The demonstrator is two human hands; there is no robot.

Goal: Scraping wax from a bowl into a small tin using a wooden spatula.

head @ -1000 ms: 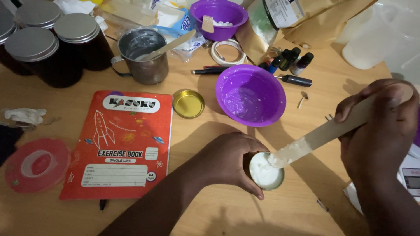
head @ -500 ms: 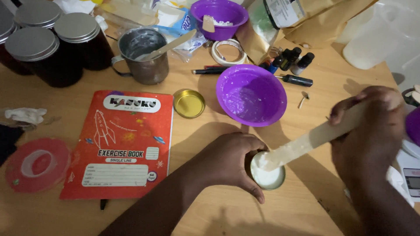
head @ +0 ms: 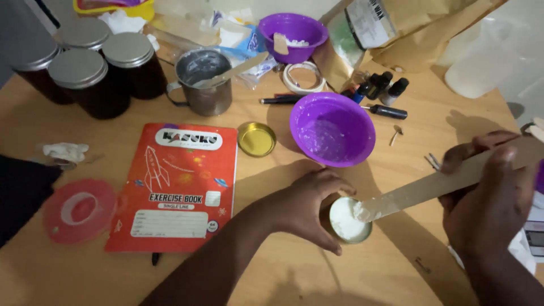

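Observation:
My left hand (head: 309,207) curls around a small round gold tin (head: 347,222) filled with white cream, steadying it on the wooden table (head: 272,272). My right hand (head: 490,198) grips a long flat wooden stick (head: 436,186); its tip, coated in white cream, rests on the tin's right rim. The tin's gold lid (head: 256,139) lies upside down beside a red exercise book (head: 175,187). A purple bowl (head: 332,129) smeared with white residue sits just beyond the tin.
Three dark jars with metal lids (head: 85,68) stand at the back left, next to a metal mug (head: 203,79) holding a stick. A second purple bowl (head: 292,34), tape roll (head: 303,76), small dark bottles (head: 379,88), a pen, a red lid (head: 79,211) and brown paper bags lie around.
The stick's tip has slid from inside the tin toward its right rim, and my right hand has lowered slightly. My left hand stays on the tin.

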